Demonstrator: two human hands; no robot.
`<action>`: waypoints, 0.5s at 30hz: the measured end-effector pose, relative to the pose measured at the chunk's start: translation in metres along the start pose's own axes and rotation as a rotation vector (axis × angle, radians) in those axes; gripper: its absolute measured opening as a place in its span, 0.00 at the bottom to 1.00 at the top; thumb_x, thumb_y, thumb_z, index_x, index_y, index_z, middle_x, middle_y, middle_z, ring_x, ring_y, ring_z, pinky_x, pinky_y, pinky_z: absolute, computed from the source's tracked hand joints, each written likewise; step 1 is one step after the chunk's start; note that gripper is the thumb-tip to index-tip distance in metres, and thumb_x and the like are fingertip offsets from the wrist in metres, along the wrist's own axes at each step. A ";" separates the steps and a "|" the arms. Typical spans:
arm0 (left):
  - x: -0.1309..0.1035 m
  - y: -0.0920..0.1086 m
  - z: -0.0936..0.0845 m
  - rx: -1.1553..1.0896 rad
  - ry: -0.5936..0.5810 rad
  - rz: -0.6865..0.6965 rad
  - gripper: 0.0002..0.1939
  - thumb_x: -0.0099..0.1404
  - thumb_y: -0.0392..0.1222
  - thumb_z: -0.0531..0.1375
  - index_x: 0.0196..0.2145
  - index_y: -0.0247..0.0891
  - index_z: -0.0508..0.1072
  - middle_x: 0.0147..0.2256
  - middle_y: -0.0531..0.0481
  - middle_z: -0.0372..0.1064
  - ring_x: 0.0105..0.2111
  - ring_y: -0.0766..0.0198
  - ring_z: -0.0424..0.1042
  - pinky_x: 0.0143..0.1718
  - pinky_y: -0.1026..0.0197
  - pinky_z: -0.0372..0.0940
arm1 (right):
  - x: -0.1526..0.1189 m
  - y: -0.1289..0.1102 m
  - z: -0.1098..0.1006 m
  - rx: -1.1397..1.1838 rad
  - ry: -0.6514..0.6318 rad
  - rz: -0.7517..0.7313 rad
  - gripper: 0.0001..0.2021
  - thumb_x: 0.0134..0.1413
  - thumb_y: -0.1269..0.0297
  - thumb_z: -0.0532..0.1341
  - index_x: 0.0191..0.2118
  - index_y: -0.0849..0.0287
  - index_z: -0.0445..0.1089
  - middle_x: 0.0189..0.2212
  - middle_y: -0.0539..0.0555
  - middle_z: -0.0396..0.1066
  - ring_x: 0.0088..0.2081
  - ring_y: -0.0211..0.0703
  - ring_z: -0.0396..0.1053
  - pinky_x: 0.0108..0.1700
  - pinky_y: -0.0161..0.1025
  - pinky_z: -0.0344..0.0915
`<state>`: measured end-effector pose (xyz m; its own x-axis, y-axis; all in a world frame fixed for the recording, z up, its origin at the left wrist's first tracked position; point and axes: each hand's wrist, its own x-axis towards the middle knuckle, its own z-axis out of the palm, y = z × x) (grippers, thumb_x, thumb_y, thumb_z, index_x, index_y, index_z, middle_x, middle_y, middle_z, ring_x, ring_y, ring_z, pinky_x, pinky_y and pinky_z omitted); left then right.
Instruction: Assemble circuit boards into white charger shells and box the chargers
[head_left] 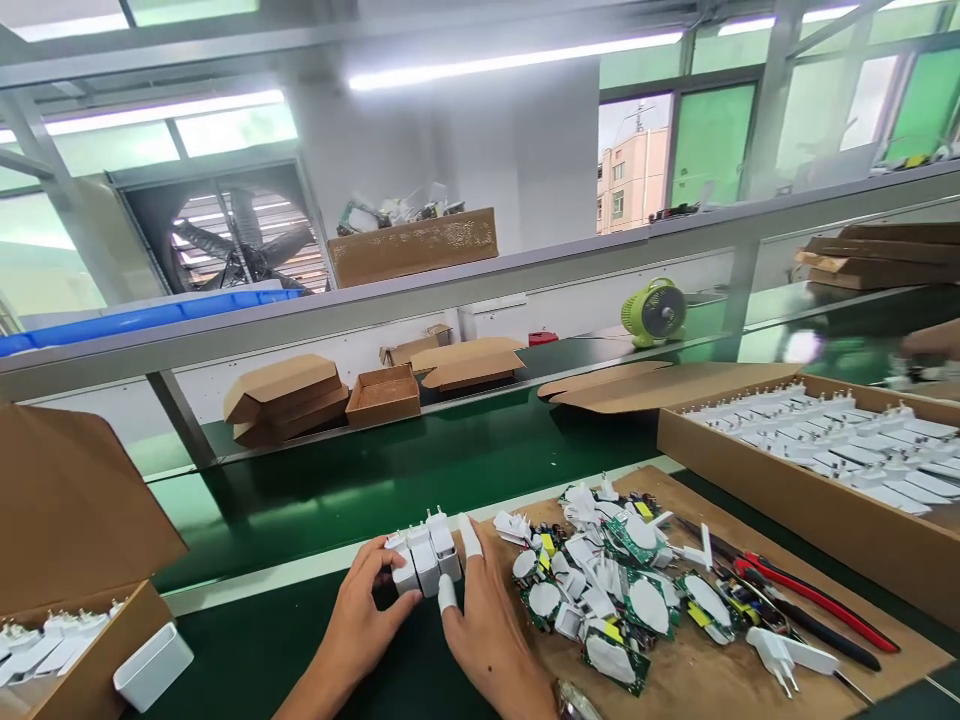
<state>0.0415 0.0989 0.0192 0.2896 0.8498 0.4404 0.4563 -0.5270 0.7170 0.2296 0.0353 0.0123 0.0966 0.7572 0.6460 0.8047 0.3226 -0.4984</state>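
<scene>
Three white plug adapters (425, 562) stand side by side in a row, their metal pins pointing up and away from me. My left hand (365, 610) grips the row from the left, thumb in front and fingers behind. At the right end, my right hand (484, 615) closes around the last adapter, with white finger covers on its thumb and index finger. Beside my right hand, a heap of green circuit boards (626, 545) and white casing parts lies on a cardboard sheet (675, 690).
Cutters with red and black handles (817, 600) and a loose plug (772, 655) lie at right. A carton of adapters (750, 480) stands behind them. Another carton (127, 660) and a white casing (154, 665) are at left. A green fan (652, 312) stands behind the belt.
</scene>
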 end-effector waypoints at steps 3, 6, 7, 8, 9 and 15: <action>0.003 0.002 0.010 0.037 0.022 -0.002 0.08 0.65 0.45 0.64 0.40 0.41 0.72 0.56 0.38 0.71 0.54 0.44 0.75 0.52 0.38 0.74 | 0.000 0.014 0.012 -0.020 -0.012 0.046 0.28 0.50 0.75 0.57 0.59 0.57 0.63 0.48 0.63 0.75 0.51 0.60 0.76 0.51 0.55 0.77; -0.005 0.003 0.010 0.072 0.041 0.028 0.11 0.67 0.43 0.61 0.47 0.41 0.71 0.61 0.38 0.68 0.60 0.45 0.71 0.55 0.41 0.73 | 0.000 0.012 0.013 0.002 0.006 0.017 0.30 0.49 0.76 0.57 0.60 0.58 0.62 0.55 0.66 0.71 0.57 0.62 0.72 0.56 0.59 0.75; -0.010 0.002 0.006 0.079 0.042 0.043 0.15 0.67 0.42 0.61 0.51 0.42 0.70 0.64 0.38 0.65 0.63 0.46 0.68 0.55 0.43 0.74 | 0.001 0.008 0.010 0.015 0.012 -0.016 0.33 0.48 0.77 0.56 0.63 0.59 0.60 0.60 0.68 0.68 0.60 0.64 0.70 0.58 0.62 0.73; -0.015 -0.001 -0.001 0.101 0.041 0.059 0.19 0.68 0.41 0.61 0.56 0.43 0.68 0.66 0.39 0.62 0.64 0.48 0.67 0.55 0.46 0.74 | 0.003 0.005 0.006 0.027 0.013 -0.060 0.35 0.48 0.77 0.55 0.65 0.60 0.58 0.64 0.68 0.64 0.63 0.65 0.67 0.59 0.64 0.72; -0.021 -0.005 -0.010 0.169 0.039 0.068 0.23 0.69 0.41 0.60 0.60 0.45 0.65 0.68 0.39 0.59 0.64 0.50 0.68 0.54 0.49 0.75 | 0.005 0.000 0.002 0.040 0.009 -0.113 0.35 0.49 0.77 0.55 0.66 0.60 0.57 0.66 0.68 0.62 0.65 0.67 0.65 0.59 0.66 0.71; -0.057 -0.045 -0.132 0.855 0.187 -0.194 0.21 0.75 0.43 0.49 0.61 0.36 0.65 0.64 0.29 0.60 0.41 0.52 0.79 0.41 0.46 0.78 | 0.007 -0.028 -0.014 0.088 -0.004 -0.488 0.25 0.60 0.78 0.55 0.63 0.62 0.64 0.63 0.69 0.66 0.63 0.63 0.69 0.58 0.56 0.75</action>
<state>-0.1068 0.0751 0.0332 0.0345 0.8721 0.4881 0.9755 -0.1355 0.1732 0.2157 0.0236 0.0383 -0.2813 0.5080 0.8142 0.7031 0.6865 -0.1854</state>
